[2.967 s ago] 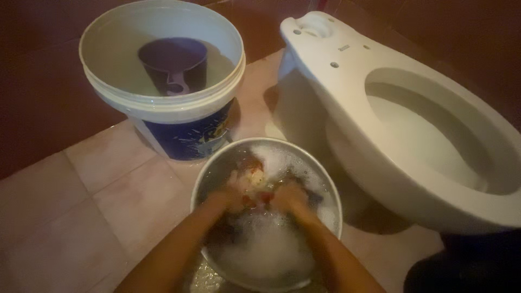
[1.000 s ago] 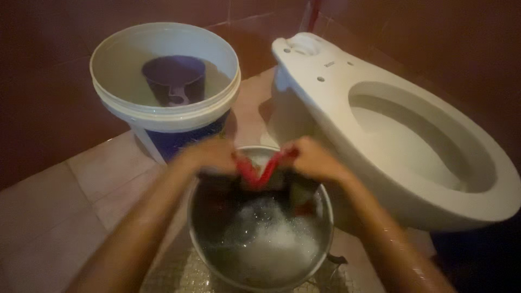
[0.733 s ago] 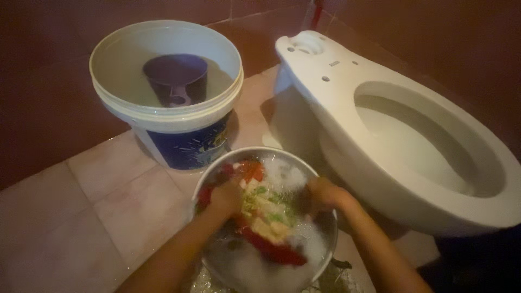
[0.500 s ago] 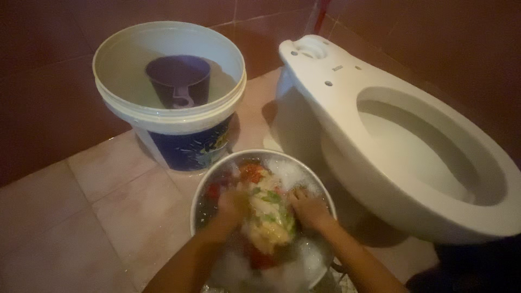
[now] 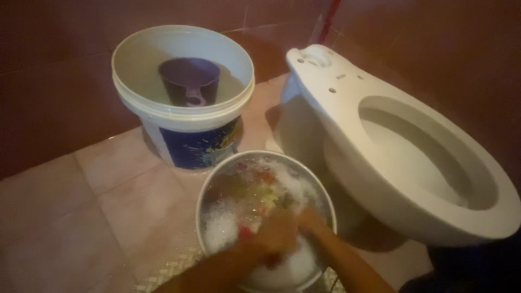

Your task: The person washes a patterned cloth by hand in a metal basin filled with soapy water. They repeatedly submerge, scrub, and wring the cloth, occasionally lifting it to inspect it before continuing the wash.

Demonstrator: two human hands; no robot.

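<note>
A white bucket (image 5: pixel 182 116) with a blue printed band, a purple scoop (image 5: pixel 189 80), pinkish floor tiles (image 5: pixel 81 206).

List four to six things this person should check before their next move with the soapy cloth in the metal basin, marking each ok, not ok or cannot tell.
1. Both hands, left hand and right hand, are in the round metal basin: ok.
2. Grip on the wet multicoloured cloth: cannot tell, blurred.
3. White suds cover the water: ok.
4. Basin sits flat on the tiled floor: ok.
5. White plastic bucket with the purple scoop inside stands upright just behind the basin: ok.
6. Basin apart from the white toilet bowl: ok.
</note>
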